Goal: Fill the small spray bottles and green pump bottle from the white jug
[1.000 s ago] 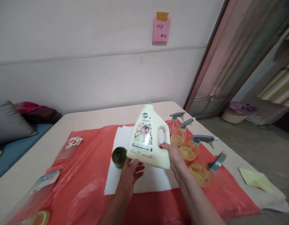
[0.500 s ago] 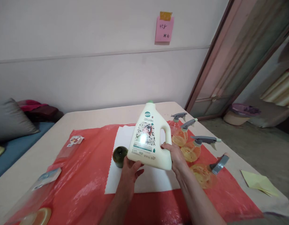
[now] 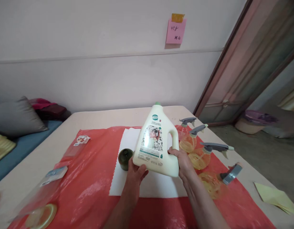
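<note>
A cream-white detergent jug (image 3: 150,149) with a green cap and a printed label is held between my hands, tilted a little, over a white sheet (image 3: 124,187). My left hand (image 3: 136,173) grips its lower left corner from below. Wrapped about the jug's lower right side, my right hand (image 3: 182,160) has its thumb at the bottom of the handle. A dark green round pot or jar (image 3: 125,159) sits on the sheet just left of the jug. Several spray bottles with grey trigger heads, among them an amber one (image 3: 199,158), stand in a row at the right.
Red plastic sheeting (image 3: 87,187) covers much of the table (image 3: 108,116). Clear packets (image 3: 52,179) and a round yellowish lid (image 3: 45,216) lie at the left. Yellow paper (image 3: 276,197) rests at the right edge. A pink note (image 3: 176,31) is taped to the wall.
The whole view has shifted, so things appear slightly further right. Both hands keep their hold on the jug, which has hardly moved over the sheet.
</note>
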The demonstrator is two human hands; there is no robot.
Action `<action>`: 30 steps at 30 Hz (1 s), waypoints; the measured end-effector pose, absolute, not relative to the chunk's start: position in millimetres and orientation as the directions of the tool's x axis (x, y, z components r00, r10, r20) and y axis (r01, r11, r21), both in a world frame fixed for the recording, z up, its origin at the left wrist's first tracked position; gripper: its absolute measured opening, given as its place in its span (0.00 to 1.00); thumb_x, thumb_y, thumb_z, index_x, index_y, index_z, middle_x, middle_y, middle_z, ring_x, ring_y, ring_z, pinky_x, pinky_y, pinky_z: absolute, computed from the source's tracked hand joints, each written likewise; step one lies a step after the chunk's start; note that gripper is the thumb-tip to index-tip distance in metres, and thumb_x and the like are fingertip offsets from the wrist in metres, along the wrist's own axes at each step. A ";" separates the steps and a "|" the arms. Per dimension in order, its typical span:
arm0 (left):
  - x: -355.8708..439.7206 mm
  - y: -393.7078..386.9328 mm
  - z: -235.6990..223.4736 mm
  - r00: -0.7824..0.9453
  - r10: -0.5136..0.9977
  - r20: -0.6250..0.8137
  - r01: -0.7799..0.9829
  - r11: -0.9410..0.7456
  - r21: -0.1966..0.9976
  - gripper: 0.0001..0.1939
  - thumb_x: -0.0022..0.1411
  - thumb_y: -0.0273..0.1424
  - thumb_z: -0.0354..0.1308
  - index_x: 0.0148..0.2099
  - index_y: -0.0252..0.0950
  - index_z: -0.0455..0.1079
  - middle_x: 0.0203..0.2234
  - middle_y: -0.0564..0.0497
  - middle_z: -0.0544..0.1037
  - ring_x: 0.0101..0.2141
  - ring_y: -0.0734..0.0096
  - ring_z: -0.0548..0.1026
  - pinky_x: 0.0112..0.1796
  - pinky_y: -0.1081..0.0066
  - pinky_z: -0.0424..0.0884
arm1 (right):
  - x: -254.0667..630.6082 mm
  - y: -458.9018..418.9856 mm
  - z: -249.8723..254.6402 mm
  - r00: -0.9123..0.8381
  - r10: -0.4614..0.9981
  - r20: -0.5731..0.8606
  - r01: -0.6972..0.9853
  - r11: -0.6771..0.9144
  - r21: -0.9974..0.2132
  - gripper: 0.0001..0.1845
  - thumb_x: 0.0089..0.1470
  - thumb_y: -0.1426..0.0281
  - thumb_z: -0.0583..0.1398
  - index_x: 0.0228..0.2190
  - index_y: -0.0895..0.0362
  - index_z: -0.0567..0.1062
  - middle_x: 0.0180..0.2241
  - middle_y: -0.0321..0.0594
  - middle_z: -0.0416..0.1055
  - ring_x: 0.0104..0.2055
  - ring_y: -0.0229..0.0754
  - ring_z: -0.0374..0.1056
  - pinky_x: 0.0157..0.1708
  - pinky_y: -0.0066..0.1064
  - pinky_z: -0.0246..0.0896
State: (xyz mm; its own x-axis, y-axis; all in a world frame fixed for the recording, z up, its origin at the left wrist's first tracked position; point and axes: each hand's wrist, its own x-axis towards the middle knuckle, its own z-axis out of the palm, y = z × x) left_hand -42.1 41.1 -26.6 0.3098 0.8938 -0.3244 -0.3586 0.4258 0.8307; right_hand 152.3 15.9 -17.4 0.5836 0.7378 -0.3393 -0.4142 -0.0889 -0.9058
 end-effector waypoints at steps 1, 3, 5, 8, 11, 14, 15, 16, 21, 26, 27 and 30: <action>-42.2 40.9 -27.0 0.307 0.896 -0.322 -0.367 0.424 0.828 0.41 0.45 0.43 0.71 0.59 0.45 0.60 0.54 0.43 0.76 0.51 0.57 0.74 0.45 0.63 0.71 | 151.7 15.9 -16.8 0.582 0.739 -0.340 -0.413 -0.091 -0.906 0.16 0.28 0.64 0.67 0.22 0.56 0.70 0.18 0.33 0.67 0.20 0.38 0.60 0.20 0.30 0.51; -42.3 40.4 -28.0 0.303 0.900 -0.315 -0.380 0.417 0.826 0.43 0.44 0.44 0.72 0.61 0.46 0.59 0.55 0.44 0.75 0.52 0.56 0.74 0.45 0.63 0.71 | 150.9 16.1 -16.0 0.578 0.741 -0.342 -0.411 -0.098 -0.906 0.16 0.27 0.64 0.67 0.21 0.56 0.70 0.17 0.33 0.66 0.19 0.37 0.59 0.20 0.29 0.50; -42.7 40.4 -29.1 0.306 0.899 -0.314 -0.380 0.418 0.825 0.44 0.44 0.45 0.72 0.62 0.47 0.59 0.56 0.45 0.75 0.52 0.56 0.74 0.46 0.62 0.71 | 150.5 16.2 -16.0 0.576 0.738 -0.351 -0.413 -0.108 -0.904 0.16 0.27 0.64 0.67 0.21 0.56 0.69 0.17 0.33 0.66 0.19 0.38 0.59 0.20 0.30 0.51; -43.8 41.7 -31.1 0.320 0.889 -0.328 -0.362 0.435 0.824 0.43 0.44 0.46 0.73 0.60 0.47 0.60 0.55 0.45 0.75 0.51 0.56 0.74 0.46 0.61 0.71 | 150.9 16.3 -17.8 0.574 0.730 -0.370 -0.415 -0.130 -0.900 0.17 0.27 0.64 0.68 0.22 0.56 0.70 0.18 0.34 0.68 0.20 0.40 0.62 0.21 0.31 0.53; -44.9 43.3 -32.5 0.324 0.883 -0.339 -0.353 0.445 0.823 0.42 0.44 0.46 0.73 0.59 0.45 0.61 0.54 0.43 0.75 0.49 0.57 0.75 0.45 0.61 0.71 | 151.4 16.7 -20.1 0.580 0.722 -0.377 -0.409 -0.142 -0.901 0.17 0.27 0.63 0.68 0.23 0.56 0.71 0.19 0.35 0.69 0.20 0.40 0.62 0.21 0.31 0.53; -45.5 44.0 -32.1 0.315 0.883 -0.349 -0.350 0.450 0.821 0.41 0.43 0.47 0.73 0.57 0.45 0.62 0.54 0.43 0.75 0.48 0.56 0.75 0.45 0.60 0.71 | 150.8 17.2 -20.8 0.586 0.716 -0.380 -0.403 -0.149 -0.903 0.18 0.26 0.63 0.67 0.23 0.56 0.71 0.19 0.34 0.68 0.20 0.39 0.60 0.20 0.30 0.52; -45.6 43.9 -31.6 0.311 0.883 -0.351 -0.350 0.450 0.821 0.41 0.43 0.47 0.73 0.57 0.45 0.63 0.54 0.43 0.75 0.49 0.56 0.75 0.45 0.60 0.70 | 150.4 17.4 -20.6 0.586 0.717 -0.378 -0.400 -0.150 -0.904 0.18 0.26 0.63 0.67 0.22 0.56 0.71 0.18 0.34 0.67 0.20 0.39 0.60 0.20 0.30 0.51; -45.7 43.8 -31.1 0.308 0.884 -0.353 -0.351 0.450 0.821 0.41 0.43 0.47 0.73 0.57 0.45 0.63 0.54 0.43 0.75 0.49 0.55 0.75 0.46 0.60 0.70 | 150.0 17.5 -20.2 0.585 0.719 -0.376 -0.399 -0.148 -0.905 0.17 0.26 0.63 0.67 0.22 0.56 0.70 0.18 0.34 0.67 0.20 0.38 0.59 0.20 0.30 0.51; -45.8 43.7 -29.7 0.311 0.882 -0.355 -0.345 0.452 0.823 0.40 0.44 0.47 0.73 0.57 0.45 0.62 0.54 0.43 0.75 0.49 0.55 0.74 0.45 0.60 0.71 | 149.0 17.6 -18.4 0.585 0.724 -0.366 -0.390 -0.144 -0.909 0.17 0.26 0.63 0.67 0.21 0.56 0.69 0.18 0.33 0.65 0.20 0.37 0.58 0.20 0.30 0.49; -45.6 44.6 -31.8 0.303 0.883 -0.358 -0.339 0.451 0.826 0.39 0.45 0.46 0.73 0.57 0.45 0.62 0.55 0.42 0.74 0.49 0.56 0.75 0.44 0.62 0.71 | 151.0 17.6 -21.8 0.576 0.732 -0.364 -0.385 -0.151 -0.911 0.16 0.27 0.63 0.67 0.21 0.56 0.69 0.18 0.33 0.65 0.19 0.38 0.58 0.20 0.30 0.49; -45.6 44.8 -32.7 0.301 0.883 -0.360 -0.341 0.452 0.824 0.39 0.45 0.46 0.73 0.56 0.45 0.63 0.55 0.43 0.75 0.49 0.56 0.75 0.44 0.62 0.72 | 151.4 17.7 -22.9 0.575 0.733 -0.363 -0.384 -0.151 -0.911 0.16 0.28 0.63 0.67 0.21 0.56 0.69 0.18 0.33 0.65 0.19 0.38 0.58 0.20 0.30 0.49; -45.5 45.3 -35.5 0.303 0.883 -0.360 -0.342 0.453 0.823 0.39 0.44 0.46 0.73 0.56 0.46 0.63 0.54 0.45 0.75 0.49 0.56 0.75 0.44 0.62 0.72 | 151.8 17.7 -25.1 0.575 0.737 -0.355 -0.379 -0.145 -0.914 0.15 0.29 0.64 0.66 0.21 0.56 0.69 0.18 0.33 0.65 0.19 0.38 0.58 0.20 0.30 0.49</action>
State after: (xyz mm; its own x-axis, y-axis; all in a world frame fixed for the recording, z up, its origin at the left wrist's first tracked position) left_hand -45.5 45.3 -35.5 0.3029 0.8826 -0.3596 -0.3423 0.4529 0.8232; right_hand 151.8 17.7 -25.1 0.5754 0.7366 -0.3553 -0.3790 -0.1448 -0.9140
